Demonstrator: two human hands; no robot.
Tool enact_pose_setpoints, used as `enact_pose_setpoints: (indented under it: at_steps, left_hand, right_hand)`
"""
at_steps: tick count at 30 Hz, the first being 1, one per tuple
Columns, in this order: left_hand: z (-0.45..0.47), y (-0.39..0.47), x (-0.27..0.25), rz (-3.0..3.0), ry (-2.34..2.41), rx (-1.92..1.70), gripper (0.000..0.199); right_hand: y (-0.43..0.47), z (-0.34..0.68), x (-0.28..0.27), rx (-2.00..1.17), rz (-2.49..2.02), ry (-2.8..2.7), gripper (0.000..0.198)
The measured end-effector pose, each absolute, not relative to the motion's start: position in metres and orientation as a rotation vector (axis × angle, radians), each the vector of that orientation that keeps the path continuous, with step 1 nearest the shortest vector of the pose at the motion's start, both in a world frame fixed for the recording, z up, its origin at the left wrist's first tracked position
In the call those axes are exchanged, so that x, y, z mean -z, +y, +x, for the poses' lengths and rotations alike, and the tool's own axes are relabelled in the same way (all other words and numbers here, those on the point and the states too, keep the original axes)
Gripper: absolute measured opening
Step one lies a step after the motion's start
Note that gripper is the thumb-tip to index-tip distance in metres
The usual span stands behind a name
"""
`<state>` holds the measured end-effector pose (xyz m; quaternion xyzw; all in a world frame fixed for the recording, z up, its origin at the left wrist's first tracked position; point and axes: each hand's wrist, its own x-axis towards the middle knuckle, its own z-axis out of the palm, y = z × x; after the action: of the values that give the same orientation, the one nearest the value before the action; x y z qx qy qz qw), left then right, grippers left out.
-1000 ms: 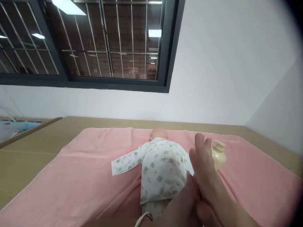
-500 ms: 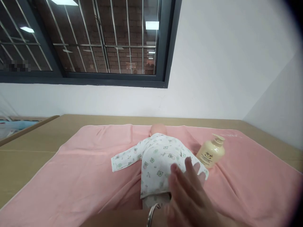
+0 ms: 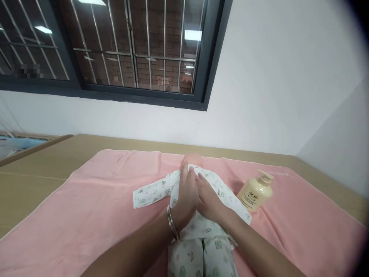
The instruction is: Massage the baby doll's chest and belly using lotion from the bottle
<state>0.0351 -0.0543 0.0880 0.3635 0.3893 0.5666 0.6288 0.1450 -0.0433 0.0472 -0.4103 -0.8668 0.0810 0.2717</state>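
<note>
A baby doll in white printed clothes lies on a pink towel, its round head toward the wall and both sleeves stretched out. Over the chest of its shirt, my left hand, with a silver bangle at the wrist, is held upright with fingers straight. Against its palm side lies my right hand, fingers extended and partly covered by the left. Neither hand shows anything held. I cannot tell whether they touch the shirt. The printed trousers show below my wrists.
A cream pump bottle stands tilted in view on the towel, right of the doll's sleeve. The towel covers a wooden surface with a raised edge at left. Behind are a white wall and a dark-framed barred window.
Both hands have moved up and left from the doll's lower right side to over its chest. The blurred, overlapping hands now show clearly, palms facing. The view has tilted slightly.
</note>
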Motion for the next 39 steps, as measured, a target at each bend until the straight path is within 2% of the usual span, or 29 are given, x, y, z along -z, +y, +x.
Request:
enact_pose_setpoints:
  at_steps: [3, 7, 10, 13, 18, 20, 25, 30, 35, 39]
  left_hand:
    - [0.037, -0.033, -0.063, 1.029, 0.974, -1.422, 0.045]
    - [0.030, -0.018, -0.045, 1.232, 1.195, -1.446, 0.050]
    - [0.024, -0.015, -0.037, 1.366, 1.243, -1.441, 0.050]
    - [0.019, -0.016, -0.027, 1.536, 1.262, -1.473, 0.044]
    - [0.016, -0.014, -0.011, 1.704, 1.232, -1.502, 0.039]
    - [0.015, -0.012, -0.008, 1.839, 1.238, -1.525, 0.036]
    - [0.015, -0.011, -0.005, 1.982, 1.332, -1.565, 0.030]
    - [0.016, -0.012, -0.007, 1.991, 1.336, -1.588, 0.030]
    - [0.014, -0.010, -0.006, 2.118, 1.371, -1.428, 0.035]
    - [0.010, -0.010, -0.003, 2.291, 1.405, -1.259, 0.045]
  right_hand:
    - [-0.030, 0.157, -0.045, -0.179, -1.160, -2.388, 0.045]
    - [-0.032, 0.162, -0.045, -0.262, -1.625, -2.204, 0.051]
    - [-0.044, 0.149, -0.044, -0.109, -1.785, -2.161, 0.054]
    - [-0.044, 0.143, -0.042, 0.030, -1.594, -2.259, 0.046]
    - [-0.012, 0.170, -0.029, -0.145, -1.219, -2.265, 0.040]
    - [-0.006, 0.179, -0.020, -0.135, -1.230, -2.173, 0.043]
    - [-0.030, 0.168, -0.014, 0.115, -1.472, -2.084, 0.049]
    - [-0.030, 0.160, -0.030, 0.046, -1.007, -2.446, 0.045]
    - [-0.007, 0.178, -0.020, -0.028, -1.335, -2.214, 0.050]
    - [-0.012, 0.182, -0.010, 0.011, -1.393, -2.146, 0.051]
